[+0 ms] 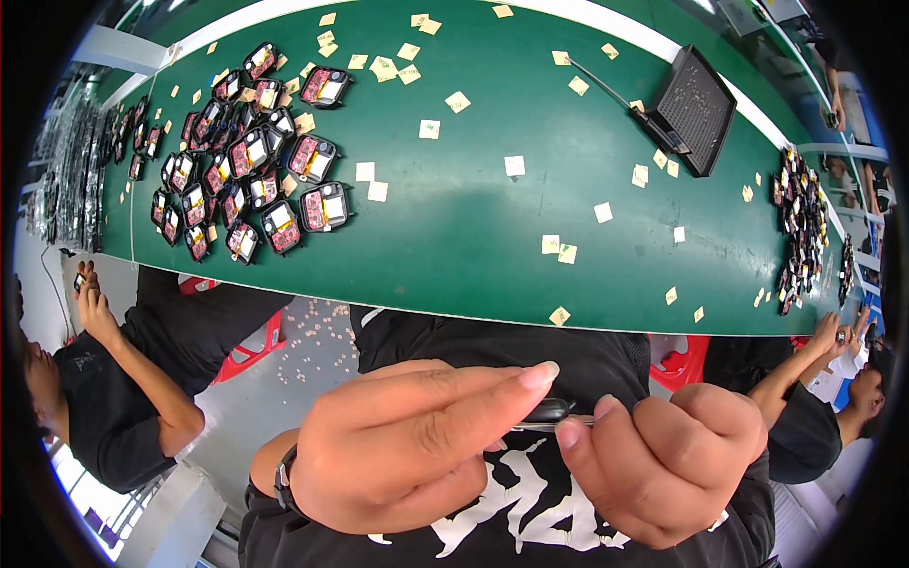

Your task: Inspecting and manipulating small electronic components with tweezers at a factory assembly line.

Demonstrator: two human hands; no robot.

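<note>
Close in front of my chest, my left hand (402, 445) is closed around a small black plastic casing (549, 410). Its fingers lie along the top and hide most of the piece; only a rounded black end and a thin pale edge show. My right hand (668, 459) has its fingers curled, with thumb and forefinger pinched at that exposed edge. Whether the pinch is on the casing itself or on a thin part beside it is hard to make out. Both hands are held off the table, on the near side of its edge.
Across the green table (445, 237), a heap of black casings with red circuit boards (251, 151) lies left; another heap (803, 227) lies far right. A black tray (696, 104) stands at the back right. Small paper squares (514, 166) are scattered about. Co-workers sit on both sides.
</note>
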